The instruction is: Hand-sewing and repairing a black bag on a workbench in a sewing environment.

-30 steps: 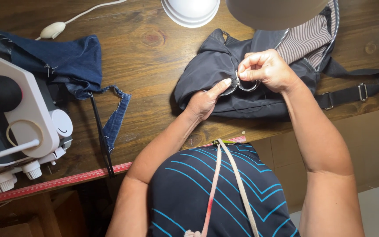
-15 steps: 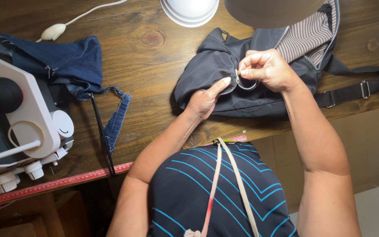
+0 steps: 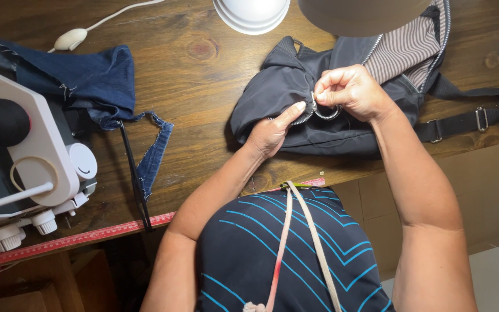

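Here the dark grey bag [image 3: 319,124] lies crumpled on the table [image 3: 203,86], striped lining showing; the right hand [image 3: 350,92] pinches its zipper [image 3: 319,111], the left hand [image 3: 270,133] presses the fabric.

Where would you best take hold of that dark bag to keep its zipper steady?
Probably the bag right beside the curved zipper, from the near side. The left hand presses the cloth flat there, thumb along the teeth, while the right hand pinches at the zipper from above. The cloth looks limp, so a far hold would likely leave slack.

Matt dark cloth bag [image 3: 319,124] with metal zipper teeth [image 3: 324,114]; frayed denim [image 3: 82,81]; grained, knotted wooden table [image 3: 203,69]; glossy white plastic machine [image 3: 41,150].
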